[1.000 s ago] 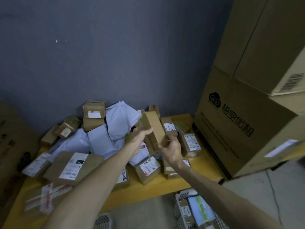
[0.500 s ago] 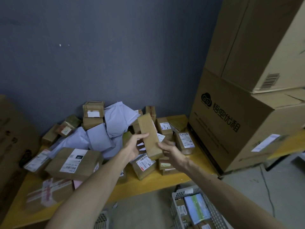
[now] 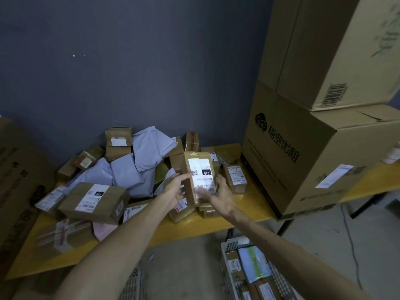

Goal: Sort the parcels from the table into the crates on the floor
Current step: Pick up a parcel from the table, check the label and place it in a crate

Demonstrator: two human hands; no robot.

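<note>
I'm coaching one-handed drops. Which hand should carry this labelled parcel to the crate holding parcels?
Probably the right hand: it grips the parcel, and that crate sits below its forearm.

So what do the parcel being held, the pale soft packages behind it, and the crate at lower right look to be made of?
Held parcel: brown cardboard under glossy tape, judging by the sheen, with a white paper label. Pale bags: thin grey-lilac plastic film, creased and slumped. Crate: probably white moulded plastic, with a perforated lattice wall.

Two bare hands (image 3: 175, 189) (image 3: 220, 195), two large stacked cardboard cartons (image 3: 324, 50), two perforated plastic crates (image 3: 232, 247), one yellow wooden table (image 3: 244, 204); small parcels too heaped to count.
</note>
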